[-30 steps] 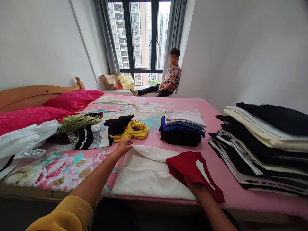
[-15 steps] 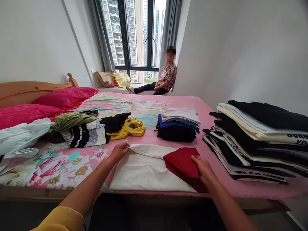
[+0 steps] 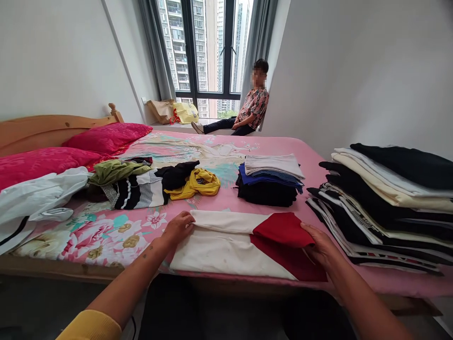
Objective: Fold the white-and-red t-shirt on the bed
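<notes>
A white and red garment (image 3: 226, 250) lies spread at the bed's near edge, with a strip along its far side folded over toward me. My left hand (image 3: 181, 226) pinches the far left corner of that strip. My right hand (image 3: 316, 240) grips the red part (image 3: 283, 231) at the right end, thumb on top and the other fingers mostly hidden under the cloth. The red cloth is lifted a little there, with a gap beneath it.
Beyond the garment stands a small folded stack (image 3: 271, 182); a taller stack of folded clothes (image 3: 382, 212) is at right. Loose clothes (image 3: 141, 186) lie at left, near red pillows (image 3: 106, 137). A person (image 3: 253, 106) sits by the window, beside bags (image 3: 186, 113).
My right hand has drawn the red end to the right, and the folded strip lies straighter. My left hand keeps its pinch on the corner. The camera view has shifted slightly.
</notes>
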`<state>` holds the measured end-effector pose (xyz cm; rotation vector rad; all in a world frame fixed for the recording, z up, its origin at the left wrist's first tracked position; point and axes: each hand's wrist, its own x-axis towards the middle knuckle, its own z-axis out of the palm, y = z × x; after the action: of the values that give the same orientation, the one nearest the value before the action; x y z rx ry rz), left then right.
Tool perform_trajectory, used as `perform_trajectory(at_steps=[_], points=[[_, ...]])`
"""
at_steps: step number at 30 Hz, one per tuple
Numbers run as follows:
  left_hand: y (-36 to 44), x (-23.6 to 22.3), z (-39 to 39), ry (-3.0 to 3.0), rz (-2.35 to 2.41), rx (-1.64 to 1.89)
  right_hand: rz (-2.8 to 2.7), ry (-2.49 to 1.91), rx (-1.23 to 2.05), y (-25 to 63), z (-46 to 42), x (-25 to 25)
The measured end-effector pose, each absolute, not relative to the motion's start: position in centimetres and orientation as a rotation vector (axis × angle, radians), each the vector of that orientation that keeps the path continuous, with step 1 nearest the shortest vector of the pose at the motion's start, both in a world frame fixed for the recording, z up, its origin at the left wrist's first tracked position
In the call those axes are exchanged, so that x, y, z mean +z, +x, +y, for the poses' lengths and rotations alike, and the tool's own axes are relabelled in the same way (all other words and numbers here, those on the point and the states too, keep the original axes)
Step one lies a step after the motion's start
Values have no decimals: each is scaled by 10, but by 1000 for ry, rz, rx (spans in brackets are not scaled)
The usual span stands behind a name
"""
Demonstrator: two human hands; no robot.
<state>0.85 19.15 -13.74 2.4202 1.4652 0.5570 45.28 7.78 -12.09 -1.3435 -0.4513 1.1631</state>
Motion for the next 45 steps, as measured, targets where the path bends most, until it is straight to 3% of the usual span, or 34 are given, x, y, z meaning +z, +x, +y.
perform_trajectory(at_steps=[4,10,16,20,36,45], points=[[8,-145,192,2391,1478,555,-407,-1326,1326,444,68,-121],[8,-164,192,2353,1543,683,-665,-1694,1296,434,49,-129],[7,-170,194,2435,1518,742,-574,-1336,1220,441,66,-113],[4,-171,193,2580,1500,785,-489,-1334,1259,441,73,-114],[7,-142,192,2704,1540,451,-489,-1438,1186,448,67,-128],[110,-124,155,2693,873,634,-441,-1387,1193,437,74,-116]])
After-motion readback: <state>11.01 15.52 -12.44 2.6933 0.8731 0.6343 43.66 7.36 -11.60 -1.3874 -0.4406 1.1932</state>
